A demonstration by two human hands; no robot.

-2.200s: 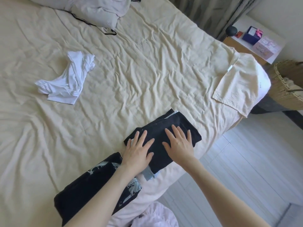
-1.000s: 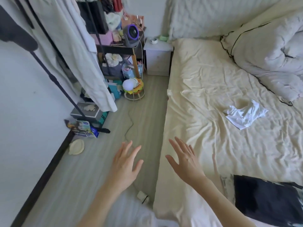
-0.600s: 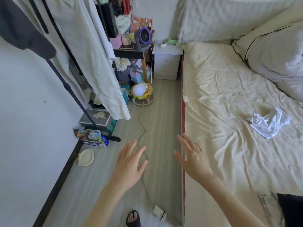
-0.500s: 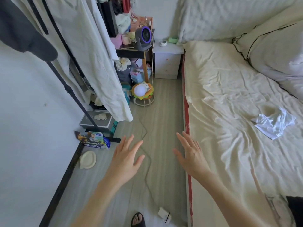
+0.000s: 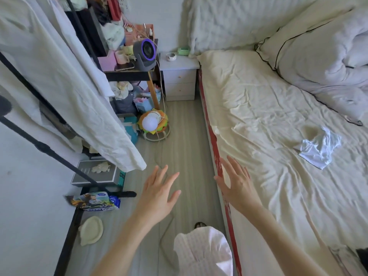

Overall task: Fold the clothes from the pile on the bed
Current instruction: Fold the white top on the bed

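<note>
A crumpled white garment [image 5: 318, 151] lies on the cream bed sheet [image 5: 258, 120], far right of both hands. My left hand [image 5: 159, 193] hovers over the floor with fingers spread and holds nothing. My right hand [image 5: 236, 183] is also spread and empty, held over the red-trimmed edge of the bed. A dark sliver of the folded black clothes [image 5: 362, 256] shows at the lower right corner.
A clothes rack [image 5: 39, 144] with a hanging white sheet [image 5: 65, 92] fills the left. A shelf with a fan [image 5: 145, 51], a white nightstand [image 5: 180, 76] and a burger-shaped toy [image 5: 153, 123] stand ahead. A duvet [image 5: 326, 62] is bunched at the bed's right. Packets and a cable lie on the floor.
My hands lifted off the folded black garment and my view swung left along the bed side. Both hands stay spread and empty; the white garment now sits to the right.
</note>
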